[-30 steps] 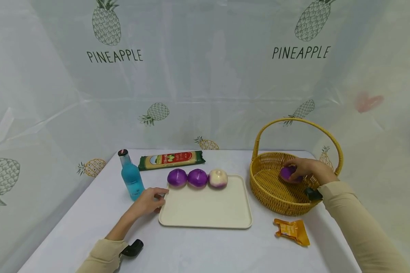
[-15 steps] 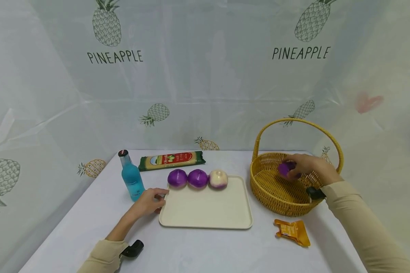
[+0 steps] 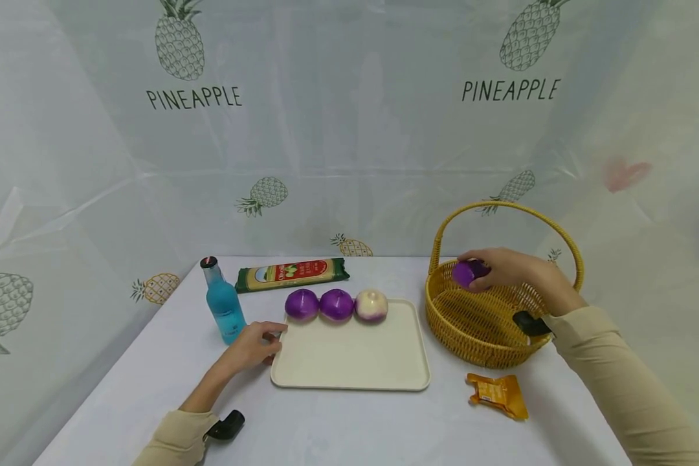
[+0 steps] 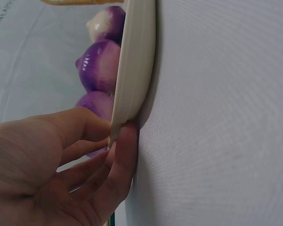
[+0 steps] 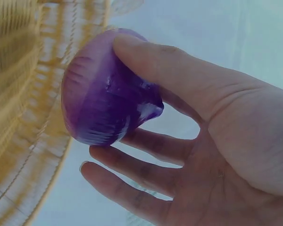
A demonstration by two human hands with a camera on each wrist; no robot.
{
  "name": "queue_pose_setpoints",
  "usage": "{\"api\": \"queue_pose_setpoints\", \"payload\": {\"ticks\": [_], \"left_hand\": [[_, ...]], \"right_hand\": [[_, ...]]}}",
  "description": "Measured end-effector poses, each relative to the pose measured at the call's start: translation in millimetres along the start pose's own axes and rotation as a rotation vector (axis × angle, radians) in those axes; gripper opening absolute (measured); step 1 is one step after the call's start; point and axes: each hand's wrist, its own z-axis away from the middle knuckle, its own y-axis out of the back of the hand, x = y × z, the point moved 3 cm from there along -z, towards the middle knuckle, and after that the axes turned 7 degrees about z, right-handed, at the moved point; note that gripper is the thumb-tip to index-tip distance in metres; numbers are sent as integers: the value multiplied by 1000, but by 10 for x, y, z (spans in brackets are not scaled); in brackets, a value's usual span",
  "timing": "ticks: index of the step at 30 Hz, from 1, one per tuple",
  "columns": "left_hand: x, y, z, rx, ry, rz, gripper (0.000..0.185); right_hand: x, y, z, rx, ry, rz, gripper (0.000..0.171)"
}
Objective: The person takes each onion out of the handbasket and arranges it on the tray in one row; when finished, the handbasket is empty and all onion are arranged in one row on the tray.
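My right hand [image 3: 503, 266] holds a purple onion [image 3: 465, 274] between thumb and fingers, above the wicker basket [image 3: 472, 346]. In the right wrist view the onion [image 5: 104, 89] shows a paler pink side and a pointed tip facing the palm. My left hand [image 3: 253, 343] pinches the left rim of a cream tray [image 3: 355, 359]. The left wrist view has the thumb over the tray's edge [image 4: 134, 61] and fingertips under it. Along the tray's back edge sit two purple onions [image 3: 336, 305] and a whitish onion [image 3: 372, 305] with a purple base.
A bottle of blue liquid [image 3: 225, 307] stands left of the tray. Behind the tray lies a green and gold packet [image 3: 291, 274]. An orange packet [image 3: 498, 395] lies in front of the basket. The basket's tall handle [image 3: 509, 206] arches over its opening.
My right hand has raised the purple onion from inside the basket and carried it left, to the basket's back left rim. The left hand and tray stay still.
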Motion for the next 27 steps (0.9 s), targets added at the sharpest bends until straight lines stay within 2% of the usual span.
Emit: {"api": "queue_pose_setpoints", "payload": {"ticks": [6, 12, 20, 27], "left_hand": [[9, 6, -6, -2, 3, 4, 43], [-2, 13, -19, 3, 15, -7, 43], [26, 20, -23, 1, 21, -16, 43], [5, 7, 8, 9, 42, -17, 43]], "right_hand": [[-327, 43, -85, 13, 44, 27, 65], [-592, -4, -206, -1, 78, 63, 67], [-810, -57, -358, -1, 125, 67, 65], [-899, -165, -496, -29, 134, 71, 64]]}}
